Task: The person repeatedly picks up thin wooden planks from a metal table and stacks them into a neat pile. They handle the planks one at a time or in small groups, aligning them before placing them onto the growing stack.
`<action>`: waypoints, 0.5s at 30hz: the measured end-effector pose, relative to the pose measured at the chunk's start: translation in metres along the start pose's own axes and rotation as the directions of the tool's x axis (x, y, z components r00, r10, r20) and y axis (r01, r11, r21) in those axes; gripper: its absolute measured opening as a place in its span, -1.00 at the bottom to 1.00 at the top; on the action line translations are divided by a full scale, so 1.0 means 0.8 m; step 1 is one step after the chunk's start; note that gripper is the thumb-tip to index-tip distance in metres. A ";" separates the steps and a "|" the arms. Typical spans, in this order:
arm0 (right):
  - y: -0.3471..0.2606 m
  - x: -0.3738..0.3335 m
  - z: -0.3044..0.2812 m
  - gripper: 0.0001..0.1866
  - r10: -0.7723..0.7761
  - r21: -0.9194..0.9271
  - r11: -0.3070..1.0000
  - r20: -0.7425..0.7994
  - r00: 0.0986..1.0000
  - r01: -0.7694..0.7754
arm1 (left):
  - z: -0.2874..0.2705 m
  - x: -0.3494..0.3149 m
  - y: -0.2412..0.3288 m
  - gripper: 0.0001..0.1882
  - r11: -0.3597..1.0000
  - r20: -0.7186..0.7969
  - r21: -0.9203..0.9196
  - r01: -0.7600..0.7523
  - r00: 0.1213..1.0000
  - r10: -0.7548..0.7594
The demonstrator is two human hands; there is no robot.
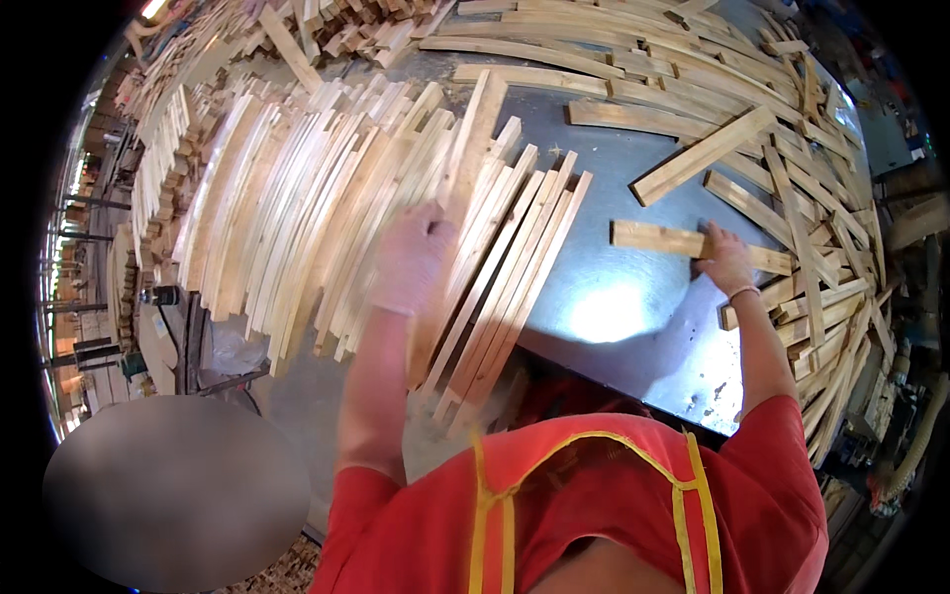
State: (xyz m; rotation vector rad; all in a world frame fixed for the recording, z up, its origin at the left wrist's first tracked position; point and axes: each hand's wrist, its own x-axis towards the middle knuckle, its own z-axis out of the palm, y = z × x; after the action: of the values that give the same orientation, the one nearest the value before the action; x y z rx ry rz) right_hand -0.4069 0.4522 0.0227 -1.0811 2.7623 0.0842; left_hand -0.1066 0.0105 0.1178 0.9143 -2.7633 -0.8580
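Observation:
My left hand (414, 259), slightly blurred, is closed on a wooden strip (473, 139) that stands out above a row of strips. That row of long pale wooden strips (327, 188) lies side by side, slanting, to the left and under the hand. Over on the right, my right hand (728, 259) is closed over another wooden strip (655, 238), which lies crosswise on the metal table (584, 272). The fingers wrap its far edge. Part of the strip in my left hand is hidden by the hand and forearm.
A loose heap of wooden strips (821, 208) covers the table's right side, with a single slanted strip (703, 156) nearby. More strips (554, 40) lie along the far side. Stacked timber (366, 30) stands far left. A blurred grey round shape (178, 493) fills the lower left.

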 end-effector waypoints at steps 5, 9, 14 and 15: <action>-0.053 -0.001 -0.060 -0.24 -0.112 0.072 0.992 0.163 0.980 0.101 | -0.046 0.012 -0.167 -0.74 0.754 -0.084 0.646 0.117 0.993 -0.081; -0.114 -0.040 -0.113 -0.32 -0.110 0.323 0.940 -0.034 0.993 0.115 | -0.076 -0.040 -0.220 -0.70 0.620 -0.288 0.746 0.244 0.957 -0.031; -0.139 -0.028 -0.024 -0.53 0.272 0.944 0.283 0.090 0.958 -0.169 | -0.021 -0.084 -0.156 -0.41 0.761 -0.232 0.648 -0.029 0.944 0.234; -0.166 -0.020 0.010 -0.49 0.252 0.902 0.405 0.046 0.967 -0.149 | 0.006 -0.102 -0.139 -0.35 0.761 -0.214 0.646 -0.054 0.945 0.249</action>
State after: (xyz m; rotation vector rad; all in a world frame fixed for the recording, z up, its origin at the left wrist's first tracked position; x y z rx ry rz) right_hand -0.3042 0.3666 0.0192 -0.4089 2.3227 -1.3217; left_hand 0.0157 -0.0133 0.0593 0.7775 -2.8168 0.2695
